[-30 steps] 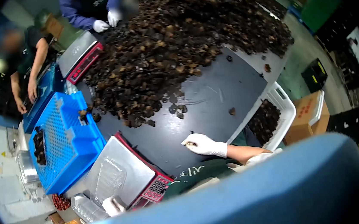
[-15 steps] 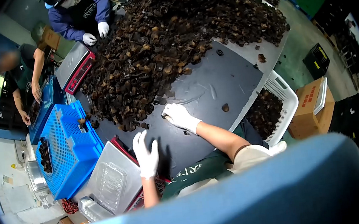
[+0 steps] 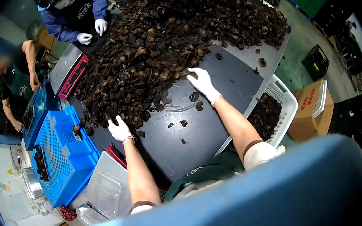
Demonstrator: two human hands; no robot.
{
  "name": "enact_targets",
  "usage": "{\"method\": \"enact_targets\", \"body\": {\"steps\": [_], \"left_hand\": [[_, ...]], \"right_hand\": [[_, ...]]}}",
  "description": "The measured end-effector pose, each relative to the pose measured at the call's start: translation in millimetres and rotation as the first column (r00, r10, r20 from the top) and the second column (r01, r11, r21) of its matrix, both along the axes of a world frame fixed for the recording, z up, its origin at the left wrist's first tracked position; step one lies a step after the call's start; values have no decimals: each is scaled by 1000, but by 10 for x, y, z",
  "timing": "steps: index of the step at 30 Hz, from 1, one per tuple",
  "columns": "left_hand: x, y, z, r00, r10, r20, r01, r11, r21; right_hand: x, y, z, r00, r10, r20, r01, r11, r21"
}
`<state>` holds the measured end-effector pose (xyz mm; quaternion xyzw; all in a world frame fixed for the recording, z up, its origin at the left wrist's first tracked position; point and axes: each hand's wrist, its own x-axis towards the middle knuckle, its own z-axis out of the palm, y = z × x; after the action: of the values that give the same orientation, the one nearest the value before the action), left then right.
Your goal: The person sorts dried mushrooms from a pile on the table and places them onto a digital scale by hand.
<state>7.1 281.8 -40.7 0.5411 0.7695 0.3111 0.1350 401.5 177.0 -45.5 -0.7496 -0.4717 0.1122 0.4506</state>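
Plastic makes up the blue, perforated crate (image 3: 60, 153) slanting on the left, a dark clump (image 3: 40, 163) lying against it. To its right sits a silver-topped scale with red edging (image 3: 109, 161), bearing a clear, rectangular tray (image 3: 105, 188). The white-gloved left hand (image 3: 120, 129) is at the near-left edge of a broad heap of dark brown, crinkled, leaf-like pieces (image 3: 152, 41); its fingers are parted, nothing showing between them. The heap covers much of the smooth, dark tabletop (image 3: 180, 154), where small loose scraps (image 3: 183, 123) lie between the arms. The white-gloved right hand (image 3: 202, 85) bends its fingers at the heap's near edge; I cannot tell whether they pinch anything. Farther right stands a white, slotted basket (image 3: 293, 107) containing more dark pieces.

The step in hand looks like working the heap's near edge from two sides. The next move calls for light, curled fingers, as the pieces overlap loosely.
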Motion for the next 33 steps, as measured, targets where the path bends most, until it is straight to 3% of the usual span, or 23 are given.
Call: {"method": "enact_targets", "body": {"steps": [1,5,6,7,9,11,13,15,17,19,23,24,26,27,29,31,33], "left_hand": [[94,-26,-34,995,-87,45,79,986,149],[467,-314,-36,930,-364,-40,353,862,363],[598,-490,118,905,-424,-38,413,855,315],[689,-609,139,881,-457,-121,470,818,331],[844,-854,269,830,-558,3,543,809,226],[961,-1122,308,778,-628,-11,612,755,233],[934,-1375,299,725,-688,0,667,703,247],[835,-1655,296,720,-690,71,649,707,282],[659,-1916,349,728,-658,192,631,753,186],[495,-2098,358,751,-632,192,599,774,207],[257,-2311,366,832,-551,-66,551,806,214],[220,-2318,379,826,-564,-18,561,818,128],[208,-2397,376,822,-554,-133,560,829,8],[177,-2414,311,801,-582,-139,583,812,-39],[142,-2447,204,817,-575,-33,576,816,52],[61,-2456,166,801,-595,67,590,803,80],[26,-2512,118,835,-519,181,498,854,150]], "right_hand": [[-88,125,47,997,60,-42,-62,997,-55],[-710,351,-13,965,65,253,-42,994,-97],[-714,321,84,975,202,88,-187,971,-151],[-809,311,42,967,229,108,-217,970,-113],[-968,204,-68,944,263,200,-262,964,-33],[-996,-10,88,871,480,102,-468,875,-124],[-1082,-273,268,822,569,28,-569,822,-23],[-1086,-498,511,818,569,88,-575,803,156],[-948,-690,543,813,547,202,-568,821,62],[-823,-871,472,854,474,214,-488,873,12],[-955,-1011,468,897,311,315,-336,942,25],[-1062,-993,503,871,305,385,-336,942,14],[-1332,-953,435,817,317,482,-310,946,-96],[-1473,-930,415,808,361,466,-335,931,-142],[-1721,-973,409,755,475,453,-459,875,-152],[-1832,-1030,460,624,674,395,-673,721,-167],[-1830,-1116,453,610,677,412,-703,702,-113]]}}
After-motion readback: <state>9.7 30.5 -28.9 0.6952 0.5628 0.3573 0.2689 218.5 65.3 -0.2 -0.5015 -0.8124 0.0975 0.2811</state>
